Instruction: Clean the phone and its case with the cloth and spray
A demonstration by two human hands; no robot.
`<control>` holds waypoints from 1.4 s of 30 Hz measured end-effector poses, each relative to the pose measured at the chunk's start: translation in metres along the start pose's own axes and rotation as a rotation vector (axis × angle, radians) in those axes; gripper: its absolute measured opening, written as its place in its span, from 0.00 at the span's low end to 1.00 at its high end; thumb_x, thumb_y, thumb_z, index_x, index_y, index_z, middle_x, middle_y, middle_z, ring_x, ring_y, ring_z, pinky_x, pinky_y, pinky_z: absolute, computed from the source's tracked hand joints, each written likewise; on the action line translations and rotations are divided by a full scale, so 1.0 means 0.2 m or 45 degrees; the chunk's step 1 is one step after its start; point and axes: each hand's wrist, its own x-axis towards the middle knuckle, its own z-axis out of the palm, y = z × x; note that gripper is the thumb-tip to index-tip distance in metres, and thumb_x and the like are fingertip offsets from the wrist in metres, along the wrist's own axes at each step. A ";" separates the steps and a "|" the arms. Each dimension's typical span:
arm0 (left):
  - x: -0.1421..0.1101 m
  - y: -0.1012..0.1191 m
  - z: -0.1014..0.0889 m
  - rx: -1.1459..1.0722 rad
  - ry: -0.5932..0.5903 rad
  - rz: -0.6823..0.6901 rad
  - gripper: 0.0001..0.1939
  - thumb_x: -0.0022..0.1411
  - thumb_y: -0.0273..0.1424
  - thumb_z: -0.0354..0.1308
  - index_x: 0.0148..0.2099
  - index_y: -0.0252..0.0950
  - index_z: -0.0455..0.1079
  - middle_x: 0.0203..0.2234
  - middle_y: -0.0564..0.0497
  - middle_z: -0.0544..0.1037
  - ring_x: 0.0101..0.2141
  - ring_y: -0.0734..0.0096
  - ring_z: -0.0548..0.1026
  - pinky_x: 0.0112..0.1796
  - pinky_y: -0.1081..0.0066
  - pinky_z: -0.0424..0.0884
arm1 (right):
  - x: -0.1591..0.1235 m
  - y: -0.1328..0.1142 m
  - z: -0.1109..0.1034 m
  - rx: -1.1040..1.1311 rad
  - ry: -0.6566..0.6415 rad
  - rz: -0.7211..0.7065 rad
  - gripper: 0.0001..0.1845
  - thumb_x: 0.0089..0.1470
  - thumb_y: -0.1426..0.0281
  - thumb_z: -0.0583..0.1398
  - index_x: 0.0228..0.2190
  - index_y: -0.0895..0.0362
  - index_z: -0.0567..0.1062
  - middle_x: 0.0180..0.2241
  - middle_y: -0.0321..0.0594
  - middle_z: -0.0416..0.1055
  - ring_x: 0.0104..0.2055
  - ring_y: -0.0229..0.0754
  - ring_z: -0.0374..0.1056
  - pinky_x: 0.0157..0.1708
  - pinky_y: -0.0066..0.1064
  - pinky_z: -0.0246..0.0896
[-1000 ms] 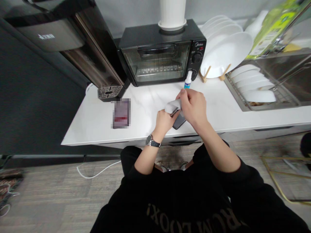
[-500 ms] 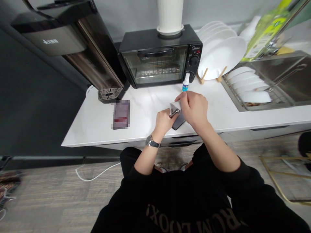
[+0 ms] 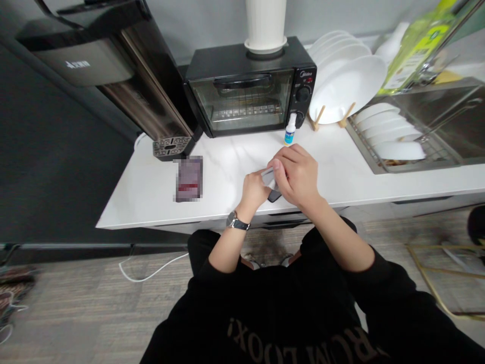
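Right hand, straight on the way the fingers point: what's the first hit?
The right hand would likely meet the white cloth first, beside the left hand; its fingertips look nearly on it, depth unclear.

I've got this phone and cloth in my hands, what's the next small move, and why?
Probably wipe the white cloth across the dark phone with your right hand. The cloth sits against the phone, and your left hand is holding the phone steady. The small spray bottle is standing within reach if needed.
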 end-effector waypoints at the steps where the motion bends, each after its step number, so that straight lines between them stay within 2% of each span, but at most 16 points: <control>1: 0.00 0.00 0.00 -0.017 0.000 0.017 0.04 0.64 0.25 0.63 0.37 0.35 0.79 0.30 0.47 0.84 0.32 0.62 0.82 0.33 0.69 0.69 | 0.00 0.00 0.00 -0.018 -0.046 -0.073 0.28 0.73 0.59 0.47 0.27 0.54 0.76 0.30 0.44 0.76 0.35 0.46 0.68 0.39 0.42 0.58; 3: 0.00 -0.01 0.00 -0.027 0.002 0.053 0.04 0.66 0.27 0.63 0.38 0.36 0.80 0.31 0.47 0.84 0.34 0.62 0.83 0.33 0.70 0.69 | 0.01 0.01 0.00 0.026 -0.081 -0.037 0.29 0.73 0.57 0.47 0.26 0.54 0.76 0.28 0.43 0.75 0.33 0.45 0.67 0.37 0.41 0.57; 6: 0.01 0.00 0.01 0.025 0.004 0.016 0.08 0.69 0.30 0.62 0.36 0.36 0.79 0.30 0.45 0.84 0.34 0.61 0.83 0.34 0.69 0.69 | 0.01 0.05 0.01 0.254 0.002 0.355 0.34 0.75 0.54 0.44 0.23 0.53 0.74 0.23 0.40 0.71 0.28 0.42 0.66 0.32 0.38 0.55; 8: 0.01 0.00 0.01 0.039 -0.007 -0.029 0.11 0.69 0.32 0.63 0.33 0.36 0.78 0.29 0.45 0.84 0.33 0.61 0.83 0.33 0.69 0.69 | 0.00 0.05 0.02 0.337 0.062 0.474 0.33 0.75 0.54 0.45 0.23 0.53 0.73 0.22 0.38 0.69 0.26 0.41 0.65 0.30 0.37 0.53; 12: 0.00 0.01 -0.01 -0.037 -0.018 0.016 0.06 0.67 0.27 0.63 0.36 0.36 0.80 0.31 0.46 0.85 0.34 0.61 0.84 0.34 0.70 0.70 | -0.03 -0.01 0.01 0.043 0.044 0.038 0.25 0.72 0.60 0.51 0.25 0.53 0.74 0.28 0.41 0.74 0.32 0.43 0.65 0.34 0.39 0.53; 15: 0.00 0.03 -0.03 -0.098 0.007 0.076 0.07 0.68 0.25 0.61 0.41 0.36 0.81 0.37 0.46 0.87 0.38 0.62 0.84 0.37 0.71 0.72 | -0.04 0.02 0.00 -0.130 -0.050 -0.223 0.25 0.71 0.58 0.52 0.24 0.53 0.73 0.25 0.39 0.72 0.30 0.43 0.62 0.33 0.40 0.50; 17: 0.00 0.04 -0.04 -0.116 0.008 0.085 0.08 0.70 0.26 0.60 0.44 0.37 0.82 0.38 0.47 0.87 0.40 0.63 0.85 0.39 0.71 0.72 | -0.04 0.06 0.00 -0.036 -0.030 -0.086 0.30 0.73 0.54 0.48 0.23 0.53 0.73 0.23 0.39 0.70 0.28 0.43 0.62 0.32 0.40 0.51; 20: 0.01 0.05 -0.03 -0.117 -0.005 0.053 0.08 0.71 0.29 0.60 0.42 0.38 0.82 0.36 0.48 0.87 0.38 0.63 0.85 0.36 0.71 0.70 | -0.04 0.09 0.02 0.298 0.047 0.383 0.39 0.74 0.48 0.39 0.22 0.52 0.72 0.21 0.39 0.69 0.26 0.41 0.65 0.31 0.37 0.56; 22: 0.01 0.04 -0.03 -0.103 -0.004 -0.004 0.07 0.70 0.29 0.62 0.38 0.37 0.81 0.33 0.47 0.86 0.35 0.63 0.84 0.34 0.70 0.70 | -0.05 0.07 0.04 0.413 0.097 0.555 0.40 0.74 0.47 0.38 0.23 0.52 0.73 0.21 0.38 0.69 0.26 0.40 0.67 0.31 0.36 0.58; 24: 0.01 0.04 -0.03 -0.102 -0.011 -0.025 0.07 0.68 0.27 0.63 0.37 0.37 0.81 0.31 0.47 0.86 0.33 0.63 0.83 0.34 0.70 0.70 | -0.07 0.03 0.04 0.337 0.150 0.485 0.36 0.75 0.50 0.41 0.25 0.52 0.74 0.25 0.39 0.72 0.28 0.41 0.68 0.32 0.37 0.59; 26: 0.00 0.04 -0.04 -0.123 -0.026 0.005 0.07 0.68 0.25 0.61 0.40 0.38 0.82 0.33 0.47 0.86 0.35 0.63 0.84 0.35 0.71 0.71 | -0.08 -0.01 0.03 0.162 0.157 0.262 0.31 0.75 0.56 0.44 0.26 0.52 0.75 0.30 0.42 0.75 0.32 0.43 0.68 0.35 0.40 0.59; 29: 0.00 0.04 -0.05 -0.150 -0.059 0.080 0.07 0.68 0.27 0.62 0.44 0.37 0.82 0.37 0.46 0.87 0.39 0.61 0.84 0.38 0.70 0.72 | -0.09 -0.03 0.00 -0.049 0.017 -0.103 0.27 0.74 0.59 0.47 0.27 0.52 0.76 0.31 0.42 0.77 0.33 0.45 0.65 0.36 0.42 0.56; 31: 0.00 0.05 -0.06 -0.151 -0.059 0.086 0.07 0.67 0.27 0.63 0.44 0.37 0.83 0.38 0.46 0.87 0.40 0.60 0.85 0.38 0.70 0.72 | -0.08 -0.01 -0.01 -0.087 -0.056 -0.148 0.28 0.73 0.57 0.47 0.27 0.52 0.76 0.29 0.42 0.76 0.33 0.46 0.65 0.37 0.43 0.55; 37: 0.01 0.06 -0.04 -0.106 -0.001 0.009 0.08 0.70 0.28 0.63 0.47 0.37 0.84 0.38 0.45 0.87 0.39 0.61 0.85 0.37 0.70 0.71 | -0.03 0.10 -0.03 0.423 -0.102 0.651 0.43 0.73 0.44 0.40 0.22 0.53 0.78 0.21 0.40 0.72 0.27 0.43 0.69 0.32 0.37 0.59; 40: 0.00 0.06 -0.05 -0.106 -0.027 -0.023 0.09 0.69 0.28 0.64 0.48 0.38 0.84 0.38 0.46 0.88 0.39 0.61 0.85 0.37 0.70 0.72 | -0.05 0.06 -0.04 0.505 -0.118 0.710 0.40 0.72 0.44 0.45 0.23 0.53 0.80 0.21 0.39 0.74 0.27 0.43 0.71 0.31 0.36 0.60; 42: 0.00 0.07 -0.06 -0.128 -0.060 -0.006 0.12 0.69 0.26 0.63 0.51 0.39 0.83 0.41 0.47 0.88 0.41 0.60 0.85 0.39 0.70 0.73 | -0.08 -0.01 -0.05 0.367 -0.017 0.582 0.35 0.74 0.50 0.48 0.24 0.53 0.80 0.24 0.40 0.76 0.29 0.43 0.71 0.33 0.37 0.60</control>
